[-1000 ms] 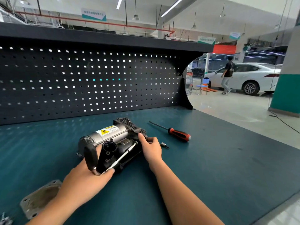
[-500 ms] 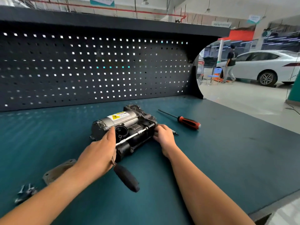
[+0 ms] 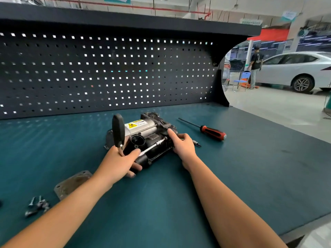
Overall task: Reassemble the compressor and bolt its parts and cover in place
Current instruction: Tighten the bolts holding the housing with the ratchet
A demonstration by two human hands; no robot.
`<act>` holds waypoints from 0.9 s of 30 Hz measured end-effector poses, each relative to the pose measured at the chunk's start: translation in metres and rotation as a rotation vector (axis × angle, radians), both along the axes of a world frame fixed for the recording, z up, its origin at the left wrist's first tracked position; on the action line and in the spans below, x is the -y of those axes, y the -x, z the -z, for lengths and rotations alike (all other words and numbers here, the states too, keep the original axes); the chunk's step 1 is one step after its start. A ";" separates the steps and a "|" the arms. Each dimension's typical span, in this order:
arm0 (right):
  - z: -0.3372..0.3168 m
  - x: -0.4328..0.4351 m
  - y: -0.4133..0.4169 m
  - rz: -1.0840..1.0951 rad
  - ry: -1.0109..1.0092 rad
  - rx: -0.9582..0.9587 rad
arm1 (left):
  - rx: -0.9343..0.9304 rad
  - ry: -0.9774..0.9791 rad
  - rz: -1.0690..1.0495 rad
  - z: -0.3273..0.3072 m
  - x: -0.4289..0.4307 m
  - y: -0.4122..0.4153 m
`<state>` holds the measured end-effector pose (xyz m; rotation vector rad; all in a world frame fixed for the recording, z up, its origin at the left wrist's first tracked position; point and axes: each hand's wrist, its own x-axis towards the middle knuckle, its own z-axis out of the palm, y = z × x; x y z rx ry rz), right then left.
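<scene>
Left hand (image 3: 120,161) has its grip wrapped round the head of the ratchet wrench (image 3: 118,130), black handle standing upright above the knuckles and the silver extension bar (image 3: 152,146) running off to the right. The right hand (image 3: 184,145) clasps the far end of the compressor (image 3: 143,127), thumb laid on top. The compressor lies mid-bench (image 3: 232,167), silver cylinder with a yellow warning label uppermost, black finned body behind; out wide, a red-handled screwdriver (image 3: 213,132) lies to the right, and a grey cover plate (image 3: 71,183) and loose bolts (image 3: 36,205) to the near left.
</scene>
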<state>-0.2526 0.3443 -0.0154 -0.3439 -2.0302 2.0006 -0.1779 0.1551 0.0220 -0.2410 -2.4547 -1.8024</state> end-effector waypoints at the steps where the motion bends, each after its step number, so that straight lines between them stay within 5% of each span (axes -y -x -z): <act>1: 0.000 0.001 0.001 0.013 -0.014 0.005 | -0.001 0.009 -0.008 -0.001 0.001 0.002; 10: 0.001 0.000 -0.001 0.004 -0.014 -0.012 | -0.190 0.288 -0.039 -0.012 0.008 0.000; 27: -0.001 -0.002 -0.018 -0.165 -0.256 -0.044 | -0.213 0.339 -0.045 -0.016 0.007 0.006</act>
